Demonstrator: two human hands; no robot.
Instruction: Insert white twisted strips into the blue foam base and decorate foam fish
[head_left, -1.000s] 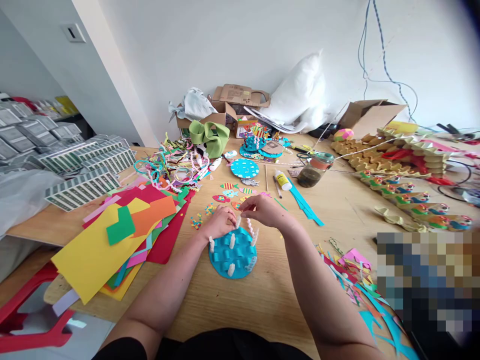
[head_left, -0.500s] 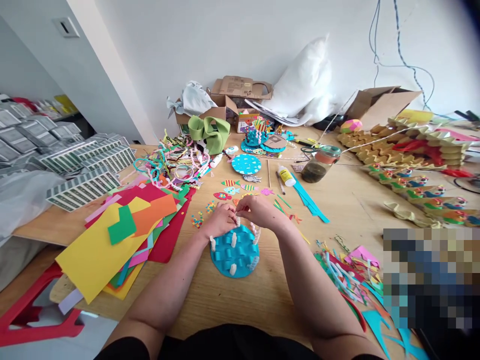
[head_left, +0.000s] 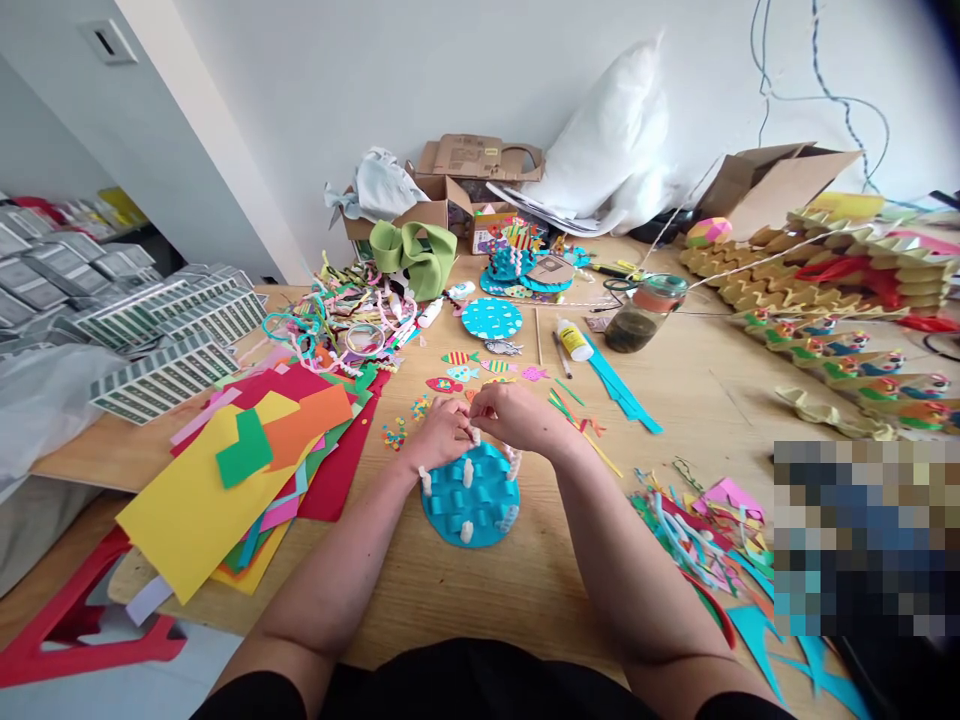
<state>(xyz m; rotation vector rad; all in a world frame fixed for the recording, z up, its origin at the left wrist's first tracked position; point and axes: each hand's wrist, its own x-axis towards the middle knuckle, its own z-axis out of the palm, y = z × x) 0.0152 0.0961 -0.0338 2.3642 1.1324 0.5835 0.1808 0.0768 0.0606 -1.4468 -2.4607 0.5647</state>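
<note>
While reaching forward over the wood-grained counter [head_left: 420, 620]: bare arms [head_left: 322, 590] below short black sleeves [head_left: 259, 695], elbows wide, forearms slanting inward to meet.
Coloured sheets [head_left: 187, 500]: flat, matte, overlapping at odd angles on the left; yellow uppermost in front, with red, orange and green around it.
Looped blue disc [head_left: 450, 500]: flat on the counter, between the forearms and just below the hands; rounded edge, smooth strips raised in rows of small arches.
Right hand [head_left: 517, 415]: poised beyond the far right edge of the disc, wrist bent, back upward, fingers [head_left: 486, 402] curled down toward the left hand.
Left hand [head_left: 441, 435]: low over the far left edge, fingers bent inward, tips close to the opposite ones.
Fingers of both hands: drawn in around the top of a pale twist [head_left: 475, 437] at the far rim; cannot tell which hand, if either, pinches it.
Glass jar [head_left: 651, 312]: rounded, transparent, dark towards the bottom, well apart on the right.
Paper fish [head_left: 445, 384]: flat, bright, striped or spotted, beyond the hands.
Shorter pale posts [head_left: 469, 473]: knobbly, fuzzy-looking, upright on the disc.
Confetti dots [head_left: 395, 433]: tiny, multicoloured, scattered near the left hand.
</note>
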